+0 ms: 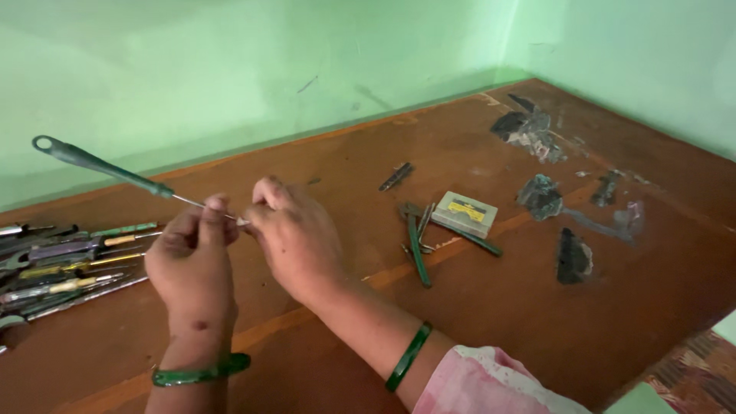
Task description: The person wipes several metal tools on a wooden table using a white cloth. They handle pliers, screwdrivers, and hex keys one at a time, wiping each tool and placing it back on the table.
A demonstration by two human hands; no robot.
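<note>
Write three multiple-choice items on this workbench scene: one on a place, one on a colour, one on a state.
1. Where does the pile of tools lie?
A. left of the hands
B. against the right wall
C. on the floor

2. What colour is the long handle of the held tool?
A. red
B. green
C. white

3. How is the small flat box?
A. held
B. resting on the table
C. standing on edge

Answers: 1 A, it lies at the left edge. 2 B, plainly green. 3 B, it lies flat; left hand and right hand pinch the tool's tip.

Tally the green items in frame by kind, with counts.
Green bangles: 2, left wrist, right wrist
Green-handled tool held in both hands: 1
Green-handled tools beside the small box: 2
Pile at left: too cluttered to count
Total: 5
</note>
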